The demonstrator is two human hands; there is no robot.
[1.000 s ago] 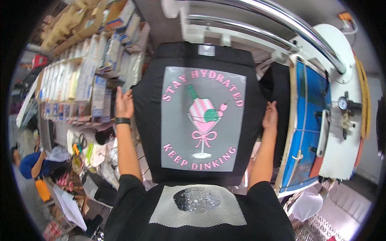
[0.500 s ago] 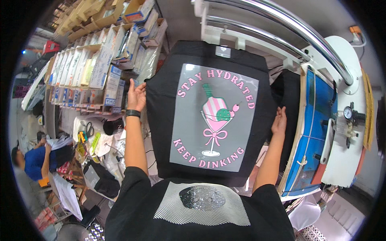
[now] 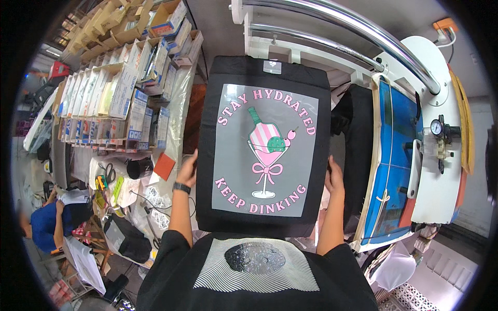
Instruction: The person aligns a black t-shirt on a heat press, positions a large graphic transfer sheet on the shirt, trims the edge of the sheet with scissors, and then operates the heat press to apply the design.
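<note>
A black T-shirt point(image 3: 207, 119) lies spread in front of me, its sides now straight and its sleeves out of sight. On its chest rests a clear film point(image 3: 233, 155) over a pink, green and white design of a cocktail glass with lettering. My left hand point(image 3: 188, 170) touches the shirt's left edge, fingers stretched along it and partly hidden by the cloth. At the opposite edge is my right hand point(image 3: 335, 176), fingers extended and lying against the fabric's side. A small grey label point(image 3: 273, 67) shows at the neckline.
To the right stands a heat press with a blue-covered platen point(image 3: 397, 166), a pressure gauge point(image 3: 437, 127) and chrome bars point(image 3: 342, 23). Boxes of packets point(image 3: 106, 93) fill the left shelf. Scissors point(image 3: 108, 172) lie on the left table. A person in blue point(image 3: 45, 225) works at far left.
The shirt's sides have gone from flared to straight and narrower. Both my hands have moved down along its edges. A red-brown square on the left table has come into view.
</note>
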